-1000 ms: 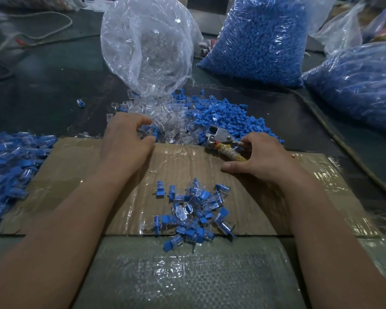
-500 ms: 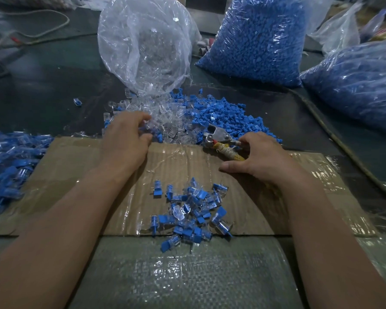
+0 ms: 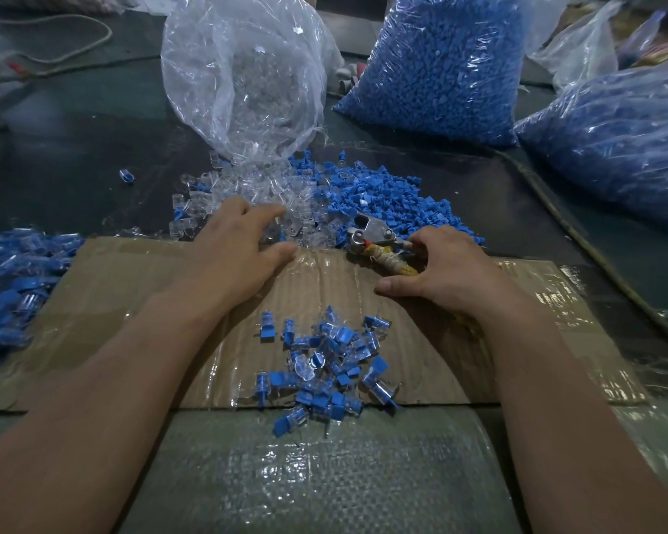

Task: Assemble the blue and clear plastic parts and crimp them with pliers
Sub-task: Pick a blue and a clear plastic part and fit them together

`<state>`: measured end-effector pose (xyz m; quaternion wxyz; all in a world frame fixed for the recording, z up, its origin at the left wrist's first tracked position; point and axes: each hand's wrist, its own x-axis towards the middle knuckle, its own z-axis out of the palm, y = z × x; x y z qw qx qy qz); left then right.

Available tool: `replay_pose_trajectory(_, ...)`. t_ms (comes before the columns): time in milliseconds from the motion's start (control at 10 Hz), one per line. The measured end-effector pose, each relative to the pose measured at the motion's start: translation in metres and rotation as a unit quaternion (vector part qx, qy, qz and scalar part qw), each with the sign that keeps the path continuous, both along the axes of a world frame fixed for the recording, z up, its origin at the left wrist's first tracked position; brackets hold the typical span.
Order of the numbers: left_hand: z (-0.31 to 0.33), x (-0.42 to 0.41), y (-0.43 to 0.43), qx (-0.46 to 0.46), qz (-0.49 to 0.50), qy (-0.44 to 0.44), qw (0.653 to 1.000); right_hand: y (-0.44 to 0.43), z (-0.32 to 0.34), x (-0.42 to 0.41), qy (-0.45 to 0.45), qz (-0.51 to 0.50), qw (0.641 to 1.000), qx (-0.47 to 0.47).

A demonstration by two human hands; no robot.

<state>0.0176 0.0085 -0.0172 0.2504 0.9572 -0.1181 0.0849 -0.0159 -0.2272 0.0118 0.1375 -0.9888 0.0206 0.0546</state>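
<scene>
A heap of clear plastic parts [image 3: 243, 190] lies beside a heap of blue parts [image 3: 398, 202] just beyond the cardboard sheet [image 3: 124, 302]. My left hand [image 3: 240, 248] reaches into the clear heap; its fingers and thumb are apart and touch loose clear pieces. Whether one is pinched is hidden. My right hand [image 3: 456, 267] curls over the string-wrapped handles of the pliers [image 3: 375, 240], which lie at the cardboard's far edge with the metal head pointing left. Several assembled blue-and-clear pieces [image 3: 324, 364] are heaped on the cardboard near me.
A clear bag [image 3: 243, 79] of clear parts spills open behind the heaps. Two bags of blue parts stand at the back [image 3: 440, 63] and at the right [image 3: 614, 148]. More assembled pieces [image 3: 12, 271] lie at the left. A rope [image 3: 594, 260] runs along the right.
My left hand's fingers have stretched a little to the right, deeper into the clear parts. My right hand has stayed on the pliers.
</scene>
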Motion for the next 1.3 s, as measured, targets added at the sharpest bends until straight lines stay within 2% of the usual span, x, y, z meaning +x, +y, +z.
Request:
replay_pose_trajectory(500,0.001,0.001,-0.003,-0.001,-0.019,-0.036,0.999,0.0,-0.003,0.001,-0.003,-0.005,1.0,0.001)
replay_pose_trajectory(800,0.001,0.001,-0.004,0.026,-0.049,0.001,0.998,0.0,-0.002,0.001,-0.001,-0.008,1.0,0.004)
replay_pose_trajectory(900,0.003,-0.002,-0.003,0.0,-0.05,-0.008,0.999,-0.001,-0.002,0.001,-0.002,-0.008,1.0,0.002)
replay_pose_trajectory(1300,0.012,-0.017,-0.004,0.001,-0.089,-0.033,0.995,0.001,0.002,-0.004,-0.01,-0.014,1.0,0.025)
